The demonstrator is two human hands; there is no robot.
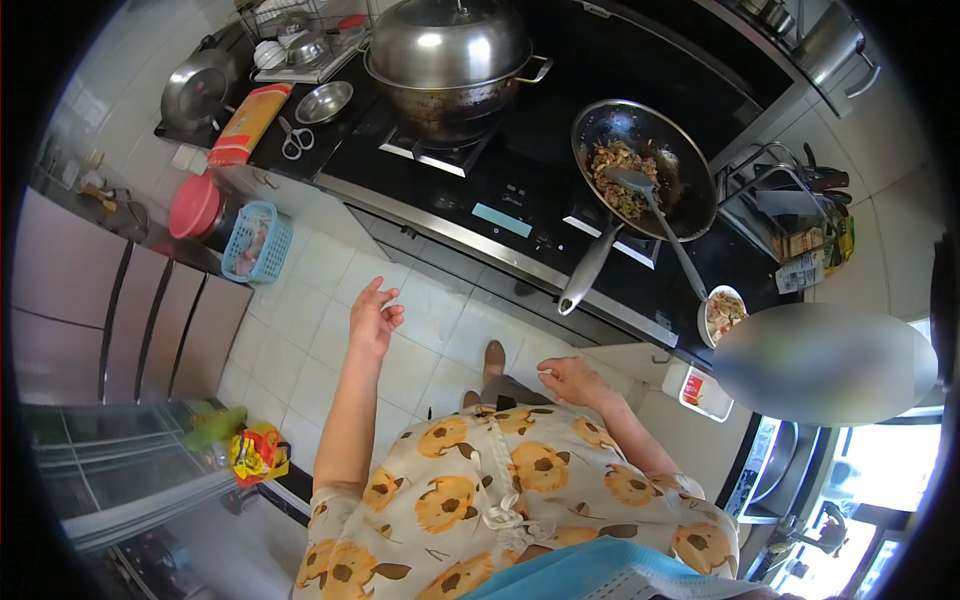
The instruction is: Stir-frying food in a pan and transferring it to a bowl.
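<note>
My left hand (374,316) hangs in the air over the tiled floor, its fingers apart and holding nothing. My right hand (576,381) is in front of my flowered top, fingers loosely bent, also holding nothing. Ahead, a wok (686,180) rests on the right side of the black cooktop, its handle pointing towards me. Chopped cooked food (619,199) lies in it under the head of a grey spatula (670,232), whose shaft leans over the wok's rim. Near the spatula's end is a white bowl (705,324) of food. A large pot with a domed metal lid (450,45) covers the left burner.
Scissors (295,139) and a small metal bowl (324,103) lie left of the cooktop. A knife rack (757,180) stands at the right. Below the counter are a blue plastic basket (279,251), a red basin (196,206) and a white plastic container (712,401). A blurred oval hides part of the right side.
</note>
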